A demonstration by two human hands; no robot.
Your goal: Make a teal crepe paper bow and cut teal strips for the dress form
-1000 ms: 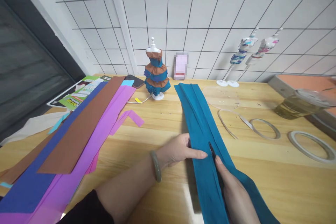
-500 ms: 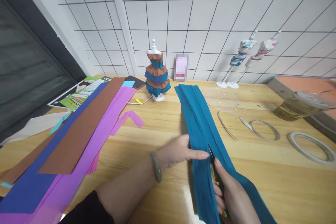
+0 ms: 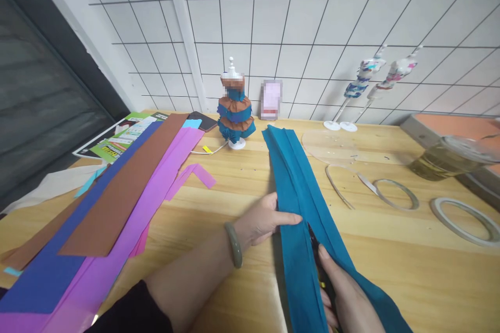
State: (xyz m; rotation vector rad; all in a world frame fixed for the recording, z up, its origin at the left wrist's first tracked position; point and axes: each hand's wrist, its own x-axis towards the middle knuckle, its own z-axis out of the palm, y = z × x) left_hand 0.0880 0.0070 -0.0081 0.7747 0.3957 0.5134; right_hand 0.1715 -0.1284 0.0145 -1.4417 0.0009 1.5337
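A long teal strip of crepe paper [image 3: 312,182] runs from mid-table toward me, split lengthwise at its near end. My left hand [image 3: 269,218] pinches its left part, thumb on top and the other fingers underneath. In my right hand [image 3: 344,291] is a pair of scissors [image 3: 313,239] with dark blades and bits of yellow at the handle. The blades sit in the slit between the two halves, just right of my left thumb. Paper and fingers hide most of the handles.
Brown [image 3: 128,187], blue [image 3: 50,276] and purple crepe paper [image 3: 156,192] lie at left. Behind stands a small dress form [image 3: 235,114] in ruffles, beside a propped phone [image 3: 271,100]. Tape rolls [image 3: 464,221], a cup [image 3: 449,158] and two more dress forms [image 3: 363,83] are at right.
The left thumb has shifted slightly left and up along the teal paper. The scissors remain in the slit, their blades now lower and more covered by paper. The view has shifted slightly.
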